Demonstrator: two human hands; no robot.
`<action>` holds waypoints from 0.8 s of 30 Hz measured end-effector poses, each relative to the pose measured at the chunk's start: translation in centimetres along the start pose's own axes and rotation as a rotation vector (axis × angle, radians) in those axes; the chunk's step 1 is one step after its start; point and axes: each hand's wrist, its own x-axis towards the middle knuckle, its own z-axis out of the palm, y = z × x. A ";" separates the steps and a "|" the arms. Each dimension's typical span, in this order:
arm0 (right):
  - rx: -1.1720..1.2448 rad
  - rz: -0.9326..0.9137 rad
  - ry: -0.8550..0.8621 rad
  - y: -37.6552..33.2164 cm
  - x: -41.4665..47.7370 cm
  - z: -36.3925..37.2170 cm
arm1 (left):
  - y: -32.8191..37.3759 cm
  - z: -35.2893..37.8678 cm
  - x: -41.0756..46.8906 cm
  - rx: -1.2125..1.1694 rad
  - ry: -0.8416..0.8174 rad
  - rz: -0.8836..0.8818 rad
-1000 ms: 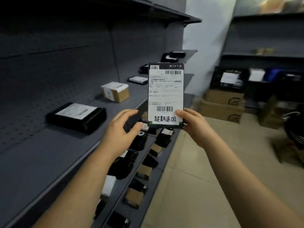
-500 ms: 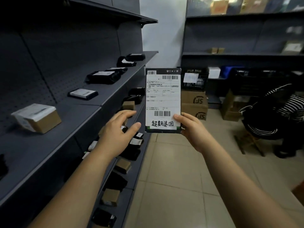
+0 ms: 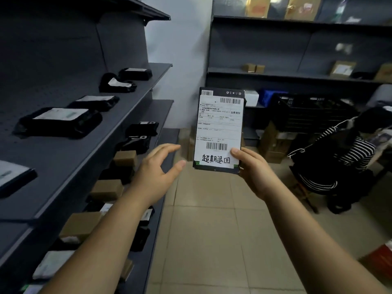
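1. R hand (image 3: 254,174): we pinch the parcel (image 3: 219,128) at its lower R corner, thumb on the label face, other fingers hidden behind.
2. Parcel: flat black box w/ white label, upright over the aisle, long axis vertical, label toward us.
3. L hand (image 3: 157,172): fingers spread, loosely curved, holding nothing. Parcel sits just to its R, apart. This hand is nearest the free L edge, so we judge it closes there next.
4. Shelves (image 3: 63,158), L side: black bags (image 3: 61,124) on upper tiers, brown boxes (image 3: 125,159) below.
5. Crate (image 3: 307,115), far wall: contents unclear.
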 end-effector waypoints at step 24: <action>0.057 0.028 0.099 1.5 50.0 -18.3 | -16.2 23.8 47.8 0.002 -0.063 0.054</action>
